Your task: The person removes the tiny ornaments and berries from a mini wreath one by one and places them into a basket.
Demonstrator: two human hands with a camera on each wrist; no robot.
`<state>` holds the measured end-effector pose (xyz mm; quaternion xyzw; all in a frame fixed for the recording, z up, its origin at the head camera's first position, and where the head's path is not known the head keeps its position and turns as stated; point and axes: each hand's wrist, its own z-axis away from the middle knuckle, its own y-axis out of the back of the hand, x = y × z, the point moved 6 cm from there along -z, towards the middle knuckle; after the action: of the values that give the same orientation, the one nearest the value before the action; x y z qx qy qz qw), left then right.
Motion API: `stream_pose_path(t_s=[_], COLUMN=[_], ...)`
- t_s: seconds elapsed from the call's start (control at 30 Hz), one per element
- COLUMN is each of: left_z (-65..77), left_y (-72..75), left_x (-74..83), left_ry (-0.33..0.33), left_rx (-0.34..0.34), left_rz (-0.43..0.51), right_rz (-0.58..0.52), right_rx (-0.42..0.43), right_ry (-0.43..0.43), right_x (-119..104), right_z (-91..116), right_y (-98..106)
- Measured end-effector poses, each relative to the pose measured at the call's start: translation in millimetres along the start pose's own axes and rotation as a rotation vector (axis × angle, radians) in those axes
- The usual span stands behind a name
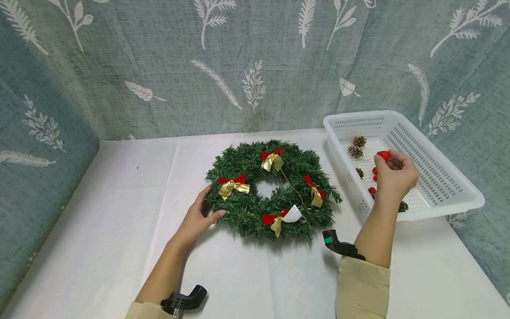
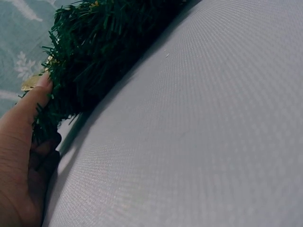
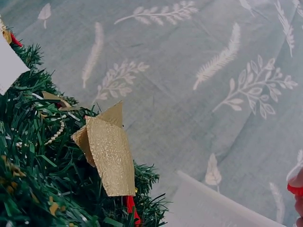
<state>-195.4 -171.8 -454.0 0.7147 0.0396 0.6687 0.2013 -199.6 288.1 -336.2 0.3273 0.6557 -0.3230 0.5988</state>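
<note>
A green Christmas wreath (image 1: 247, 208) with red-and-gold bows (image 1: 234, 184) lies flat on the white cloth. The left hand (image 1: 197, 220) grips its lower left edge, thumb on top and fingers round the outer side; in the left wrist view the thumb (image 2: 40, 90) presses into the needles. Above the white basket (image 1: 442, 188), the right hand (image 1: 398, 175) pinches a small red ornament (image 1: 383, 155) between thumb and fingers. Its exact kind is too small to tell. At the right edge of the right wrist view, only a sliver of this red ornament (image 3: 294, 190) and fingertips appears.
Inside the basket lie pine cones (image 1: 355, 151) and several small red pieces (image 1: 375, 173), partly behind the right hand. A white tag (image 1: 292, 214) sits by the wreath's lower bow. Patterned grey-green fabric (image 1: 167, 66) hangs behind and at both sides.
</note>
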Motion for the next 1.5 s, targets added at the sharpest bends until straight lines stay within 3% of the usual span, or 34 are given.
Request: stream_pose_path(t_s=[0.37, 0.73, 1.1, 1.5], left_z=[0.3, -0.1, -0.7, 3.0], left_y=[1.1, 2.1, 1.1, 0.9], left_x=[-0.9, 1.5, 2.6, 2.7], left_ry=[0.007, -0.009, -0.001, 0.006], left_rx=[0.005, 0.003, 0.003, 0.015], left_rz=[-0.022, -0.016, -0.004, -0.005], right_rz=[0.031, -0.045, 0.002, 0.075], right_rx=[0.019, -0.027, -0.148, -0.343], right_ry=[0.054, 0.056, 0.187, 0.292], right_x=[-1, -6, -15, -25], right_z=[-2, 2, 11, 46], right_y=[-1, -8, -34, -62])
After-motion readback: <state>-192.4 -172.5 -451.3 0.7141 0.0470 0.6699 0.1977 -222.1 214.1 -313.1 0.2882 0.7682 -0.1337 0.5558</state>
